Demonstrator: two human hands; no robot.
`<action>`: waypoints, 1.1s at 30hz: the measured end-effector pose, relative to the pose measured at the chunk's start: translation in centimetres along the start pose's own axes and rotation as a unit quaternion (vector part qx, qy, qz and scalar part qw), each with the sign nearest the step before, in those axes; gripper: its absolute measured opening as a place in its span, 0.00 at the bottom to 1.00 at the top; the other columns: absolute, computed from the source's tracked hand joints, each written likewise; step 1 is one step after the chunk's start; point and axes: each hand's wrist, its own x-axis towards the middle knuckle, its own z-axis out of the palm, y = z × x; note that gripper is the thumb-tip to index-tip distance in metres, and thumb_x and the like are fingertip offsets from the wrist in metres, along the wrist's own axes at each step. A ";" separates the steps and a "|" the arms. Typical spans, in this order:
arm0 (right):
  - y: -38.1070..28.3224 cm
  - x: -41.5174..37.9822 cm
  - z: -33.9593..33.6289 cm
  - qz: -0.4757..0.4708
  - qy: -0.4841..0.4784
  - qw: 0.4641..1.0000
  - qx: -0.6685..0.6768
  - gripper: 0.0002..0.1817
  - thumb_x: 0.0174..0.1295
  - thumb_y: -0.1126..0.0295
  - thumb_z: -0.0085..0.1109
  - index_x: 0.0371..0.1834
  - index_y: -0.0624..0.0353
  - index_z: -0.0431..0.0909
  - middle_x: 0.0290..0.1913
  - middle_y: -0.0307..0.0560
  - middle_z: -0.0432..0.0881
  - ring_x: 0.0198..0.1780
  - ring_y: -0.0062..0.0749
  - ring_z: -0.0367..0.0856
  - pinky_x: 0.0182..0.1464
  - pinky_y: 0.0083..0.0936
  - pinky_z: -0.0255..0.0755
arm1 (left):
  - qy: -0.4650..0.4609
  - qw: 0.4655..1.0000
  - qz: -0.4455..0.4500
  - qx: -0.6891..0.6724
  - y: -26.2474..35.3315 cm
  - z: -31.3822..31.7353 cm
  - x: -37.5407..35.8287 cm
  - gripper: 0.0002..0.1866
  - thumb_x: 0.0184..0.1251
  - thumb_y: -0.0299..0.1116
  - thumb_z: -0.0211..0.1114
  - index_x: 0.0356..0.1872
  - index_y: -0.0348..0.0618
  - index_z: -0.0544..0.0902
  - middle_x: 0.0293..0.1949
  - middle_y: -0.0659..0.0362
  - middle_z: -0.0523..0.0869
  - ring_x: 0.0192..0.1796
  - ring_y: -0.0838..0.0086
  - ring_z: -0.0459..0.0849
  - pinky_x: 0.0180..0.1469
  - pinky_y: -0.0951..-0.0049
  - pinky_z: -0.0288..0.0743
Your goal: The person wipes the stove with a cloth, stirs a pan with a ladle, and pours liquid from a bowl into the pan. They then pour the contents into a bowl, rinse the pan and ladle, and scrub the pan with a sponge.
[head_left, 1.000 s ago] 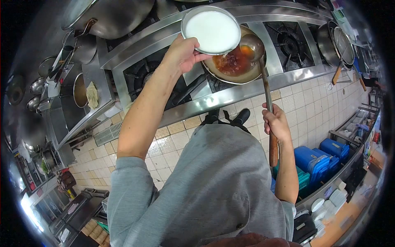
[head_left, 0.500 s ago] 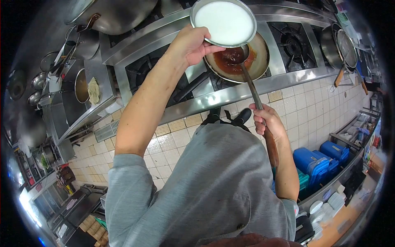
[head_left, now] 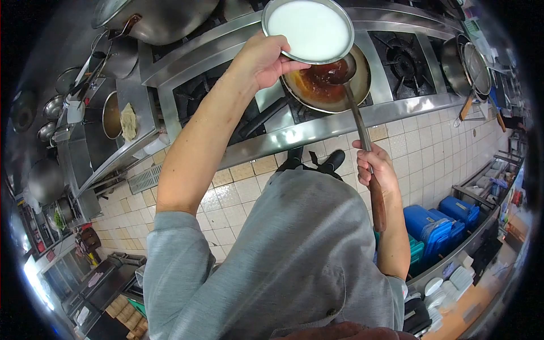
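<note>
On the stove, partly beneath the bowl: the pan. Probably stiff, hot and fairly heavy; best taken by its dark handle. Held over the pan, the bowl: likely rigid, weighted by white liquid, quick to slop if tipped; best gripped at the rim, with support beneath. Pinched there in the left hand, thumb over the rim, fingers beneath. Dipped into the pan's right side, the ladle: long, stiff, probably heavier toward the cup; best held by the wooden grip or just above. Closed around the shaft above the wood, the right hand. In the pan, sauce: runny, glossy, probably slippery.

Compared with half a second earlier: pan and bowl nearly unmoved, ladle cup shifted from mid-pan to the right side, right hand slightly rightward, more orange showing in the sauce.
</note>
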 end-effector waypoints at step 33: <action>0.2 1.6 1.5 0.047 -0.090 0.987 0.122 0.19 0.64 0.73 0.54 0.58 0.67 0.71 0.21 0.31 0.65 0.12 0.14 0.59 0.13 0.16 0.53 | 0.008 1.000 -0.006 0.006 0.1 -0.5 0.3 0.26 0.65 0.16 0.48 0.64 0.19 0.57 0.57 0.34 0.74 0.57 0.44 0.81 0.56 0.49 0.86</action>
